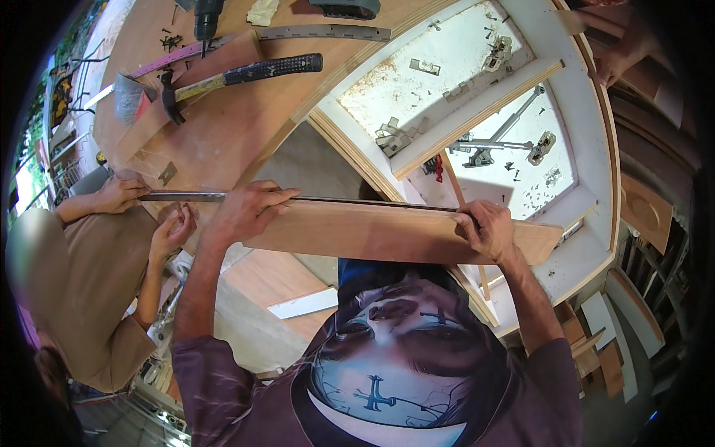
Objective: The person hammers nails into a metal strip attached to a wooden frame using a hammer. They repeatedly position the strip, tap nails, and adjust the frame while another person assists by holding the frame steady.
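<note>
A long wooden board (357,232) lies crosswise in front of me. Along its far edge runs a thin dark strip (346,201) that reaches left beyond the board. My left hand (251,211) is closed around the strip and the board's left part, fingers over the far edge. Toward the right end my right hand (488,229) grips the board's upper edge, with thumb and fingers by the strip's end. At the strip's left end is a co-worker's hand (123,195); the co-worker's other hand (173,227) is half curled just below it.
A wooden worktop (246,123) bears a hammer (253,72), a drill (208,18), a metal ruler (320,33) and loose screws. Far right stands an open white cabinet frame (607,149) with hinges (541,147) and screws inside. Another person's hand (614,65) is near its rim.
</note>
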`<control>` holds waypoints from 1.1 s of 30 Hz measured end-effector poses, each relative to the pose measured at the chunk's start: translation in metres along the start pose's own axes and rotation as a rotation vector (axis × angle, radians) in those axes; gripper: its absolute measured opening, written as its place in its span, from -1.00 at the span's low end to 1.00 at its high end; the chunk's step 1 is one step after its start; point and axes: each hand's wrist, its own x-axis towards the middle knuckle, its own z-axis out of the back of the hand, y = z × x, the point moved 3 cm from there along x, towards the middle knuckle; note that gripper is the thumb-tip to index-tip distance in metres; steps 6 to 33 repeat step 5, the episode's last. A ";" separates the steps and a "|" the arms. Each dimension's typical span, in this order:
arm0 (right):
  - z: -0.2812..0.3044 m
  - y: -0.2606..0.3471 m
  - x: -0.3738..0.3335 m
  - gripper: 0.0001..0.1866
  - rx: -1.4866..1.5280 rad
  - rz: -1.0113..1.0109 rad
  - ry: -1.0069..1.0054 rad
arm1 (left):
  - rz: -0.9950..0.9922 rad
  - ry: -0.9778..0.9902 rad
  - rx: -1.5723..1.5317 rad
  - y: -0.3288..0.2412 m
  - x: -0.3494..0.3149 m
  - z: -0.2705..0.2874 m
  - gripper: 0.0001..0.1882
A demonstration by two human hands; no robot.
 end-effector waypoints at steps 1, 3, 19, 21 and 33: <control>0.000 -0.001 0.000 -0.76 0.000 -0.024 0.014 | 0.008 -0.002 -0.003 0.000 0.000 0.000 -0.49; -0.003 -0.003 -0.002 -0.75 0.022 -0.068 0.028 | 0.011 -0.003 -0.015 0.000 -0.001 0.000 -0.49; -0.005 -0.006 -0.009 -0.67 -0.016 -0.157 -0.002 | -0.006 -0.004 -0.035 -0.001 -0.001 0.000 -0.49; -0.005 -0.006 -0.009 -0.67 -0.016 -0.157 -0.002 | -0.006 -0.004 -0.035 -0.001 -0.001 0.000 -0.49; -0.005 -0.006 -0.009 -0.67 -0.016 -0.157 -0.002 | -0.006 -0.004 -0.035 -0.001 -0.001 0.000 -0.49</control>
